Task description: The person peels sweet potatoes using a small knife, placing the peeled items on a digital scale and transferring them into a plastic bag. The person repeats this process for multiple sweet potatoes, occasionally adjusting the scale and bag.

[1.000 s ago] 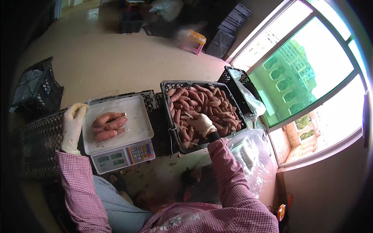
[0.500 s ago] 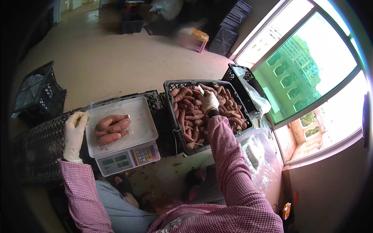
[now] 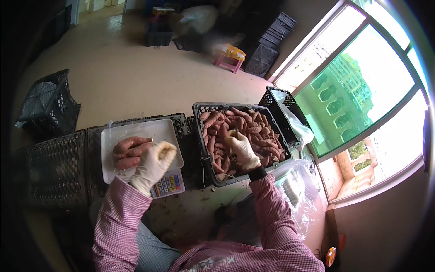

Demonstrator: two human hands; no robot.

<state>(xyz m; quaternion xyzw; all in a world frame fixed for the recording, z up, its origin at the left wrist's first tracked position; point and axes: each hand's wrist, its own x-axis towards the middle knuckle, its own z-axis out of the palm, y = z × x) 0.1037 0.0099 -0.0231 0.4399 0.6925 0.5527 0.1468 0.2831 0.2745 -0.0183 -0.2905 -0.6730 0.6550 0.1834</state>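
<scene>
My gloved left hand (image 3: pixel 155 164), fingers curled and pinched, hangs over the right part of the white tray (image 3: pixel 166 131) on the digital scale (image 3: pixel 167 186). Whatever it may hold is hidden. Three or so sweet potatoes (image 3: pixel 130 146) lie on that tray, just left of this hand. My gloved right hand (image 3: pixel 242 150) is closed on a sweet potato (image 3: pixel 223 132) above the black crate (image 3: pixel 198 114), which is heaped with more sweet potatoes. The narrow pale-bladed tool seen earlier in that hand cannot be made out clearly now.
A second black crate with plastic lining (image 3: pixel 293 115) stands behind the full one. Another crate (image 3: pixel 47 102) is on the floor at left. Clear plastic bags (image 3: pixel 294 195) lie at lower right beside the glass window (image 3: pixel 344 95). A stool (image 3: pixel 229 58) and stacked crates (image 3: pixel 272 41) are at the back.
My left hand has moved rightward from the tray's left edge to over its right part. My right hand has drawn back toward me, after reaching farther into the crate half a second ago.
</scene>
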